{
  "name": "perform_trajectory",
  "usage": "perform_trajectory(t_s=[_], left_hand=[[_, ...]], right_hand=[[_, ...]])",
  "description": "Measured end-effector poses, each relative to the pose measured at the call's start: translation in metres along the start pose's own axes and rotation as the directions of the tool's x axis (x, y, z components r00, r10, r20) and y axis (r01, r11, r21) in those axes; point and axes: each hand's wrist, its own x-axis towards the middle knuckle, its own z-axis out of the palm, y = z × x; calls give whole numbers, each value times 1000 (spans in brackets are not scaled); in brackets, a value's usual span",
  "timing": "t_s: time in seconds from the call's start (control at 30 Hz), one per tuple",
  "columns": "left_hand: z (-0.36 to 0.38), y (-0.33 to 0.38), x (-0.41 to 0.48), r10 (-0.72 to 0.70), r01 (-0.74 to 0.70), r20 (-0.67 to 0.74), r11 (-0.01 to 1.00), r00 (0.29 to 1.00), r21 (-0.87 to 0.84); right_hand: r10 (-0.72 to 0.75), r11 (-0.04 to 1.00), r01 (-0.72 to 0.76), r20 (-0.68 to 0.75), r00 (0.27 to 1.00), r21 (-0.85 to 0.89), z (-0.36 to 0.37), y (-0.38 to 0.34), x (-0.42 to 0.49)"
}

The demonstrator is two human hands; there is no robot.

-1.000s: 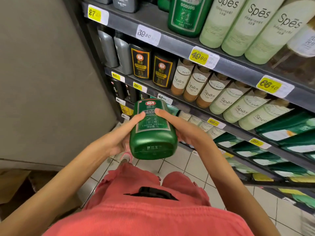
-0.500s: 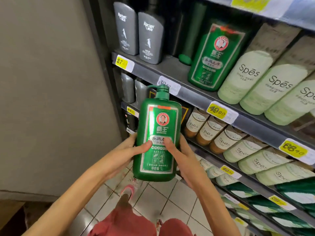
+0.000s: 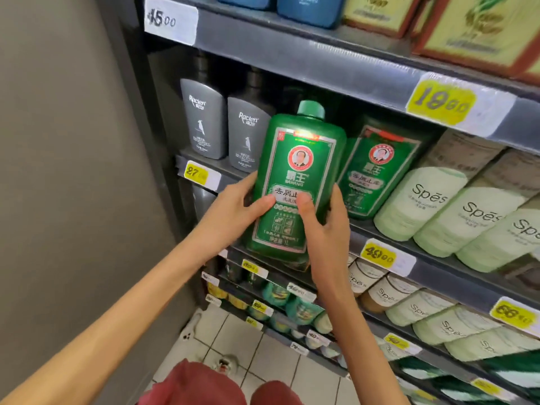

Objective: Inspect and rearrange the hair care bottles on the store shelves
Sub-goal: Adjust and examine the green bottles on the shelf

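Note:
A large green shampoo bottle (image 3: 295,171) with a green cap and a red round emblem stands upright at the front of a grey shelf (image 3: 438,270), label facing me. My left hand (image 3: 233,206) grips its left side, thumb on the label. My right hand (image 3: 324,229) grips its right side, thumb on the label too. A second green bottle (image 3: 377,168) of the same kind stands just behind and to the right. Two grey bottles (image 3: 225,127) stand to the left on the same shelf.
Pale green Spes bottles (image 3: 420,203) fill the shelf to the right and the shelf below. Blue bottles and yellow boxes (image 3: 467,21) sit on the top shelf. A grey wall panel (image 3: 67,171) closes the left side. White floor tiles (image 3: 263,355) show below.
Both hands have lifted the green bottle from waist height, turned it upright, and carried it up to the shelf beside the matching bottle. The view has tilted upward.

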Motion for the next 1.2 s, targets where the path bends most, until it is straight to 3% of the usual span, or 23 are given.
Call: perform_trajectory(t_s=[0.17,0.47,0.77,1.0,1.2], left_hand=[[-11,-6,33,107,-105,-38,993,994,59],[-14,-23,64,216,-219,-42,973,975,-70],[-11,-33,84,310,-315,-134,949,941,-20],[-3,-43,93,334,-317,-266,942,904,105],[5,-55,84,277,-256,-225,959,934,118]], right_hand=[[-85,994,76,-132,988,-74,20,0,24],[-295,920,175,-326,898,-350,41,6,39],[-347,895,165,-415,841,-414,52,12,53],[-440,866,202,-506,742,-457,62,21,63],[-409,894,204,-539,736,-399,66,27,63]])
